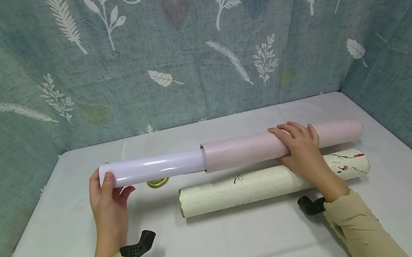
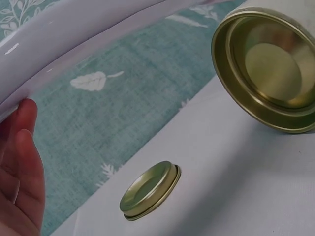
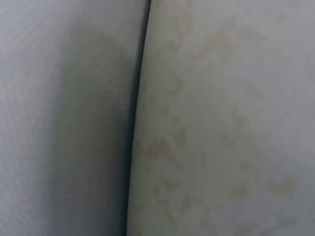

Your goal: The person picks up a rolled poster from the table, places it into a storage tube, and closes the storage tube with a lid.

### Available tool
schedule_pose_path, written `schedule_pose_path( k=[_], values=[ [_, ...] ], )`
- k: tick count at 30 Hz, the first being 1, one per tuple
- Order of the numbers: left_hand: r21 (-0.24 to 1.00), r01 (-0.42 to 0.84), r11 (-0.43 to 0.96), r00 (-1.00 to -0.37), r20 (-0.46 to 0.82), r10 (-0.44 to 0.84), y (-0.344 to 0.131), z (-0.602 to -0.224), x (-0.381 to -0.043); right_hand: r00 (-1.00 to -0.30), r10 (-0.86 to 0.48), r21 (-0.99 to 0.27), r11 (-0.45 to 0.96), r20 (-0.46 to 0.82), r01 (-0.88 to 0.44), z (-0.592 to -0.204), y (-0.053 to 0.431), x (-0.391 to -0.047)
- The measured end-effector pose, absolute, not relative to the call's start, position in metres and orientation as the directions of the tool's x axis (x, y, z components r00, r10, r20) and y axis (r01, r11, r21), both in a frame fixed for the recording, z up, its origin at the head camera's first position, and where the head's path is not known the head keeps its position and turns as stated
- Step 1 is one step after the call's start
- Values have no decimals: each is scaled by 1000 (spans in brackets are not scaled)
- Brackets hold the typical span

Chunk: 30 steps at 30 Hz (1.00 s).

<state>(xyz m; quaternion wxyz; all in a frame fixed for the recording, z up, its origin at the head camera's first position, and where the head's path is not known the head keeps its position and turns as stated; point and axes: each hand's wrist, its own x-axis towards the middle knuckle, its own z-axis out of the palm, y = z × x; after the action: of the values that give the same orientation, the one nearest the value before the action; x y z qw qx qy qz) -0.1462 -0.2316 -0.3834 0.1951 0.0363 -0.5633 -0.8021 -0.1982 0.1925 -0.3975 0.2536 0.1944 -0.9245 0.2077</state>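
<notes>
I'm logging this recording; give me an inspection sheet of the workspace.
Surface: white cloth, lightly creased.
Job's things: glossy lilac roll, partly inside the left end of the pink tube.
Clutter: cream tube with printed branches, in front of the pink tube; gold lid on the white cloth, apart from the cream tube.
Grips: left grip holds the lilac roll near its outer end; right grip holds the pink tube from above.
Cables: nothing seen.
Surroundings: blue-green fabric with white leaf prints, behind and at both sides.
</notes>
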Motion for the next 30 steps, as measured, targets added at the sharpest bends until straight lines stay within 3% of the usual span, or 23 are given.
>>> schedule_pose_path(
  k=[8,30],
  values=[
    [924,271,-268,-929,178,-326,-229,-382,-147,-785,-256,-280,835,564,-474,-396,193,-201],
    [886,272,-375,-941,164,-295,-231,-387,-145,-778,-266,-262,839,569,-478,-397,192,-197]
  ],
)
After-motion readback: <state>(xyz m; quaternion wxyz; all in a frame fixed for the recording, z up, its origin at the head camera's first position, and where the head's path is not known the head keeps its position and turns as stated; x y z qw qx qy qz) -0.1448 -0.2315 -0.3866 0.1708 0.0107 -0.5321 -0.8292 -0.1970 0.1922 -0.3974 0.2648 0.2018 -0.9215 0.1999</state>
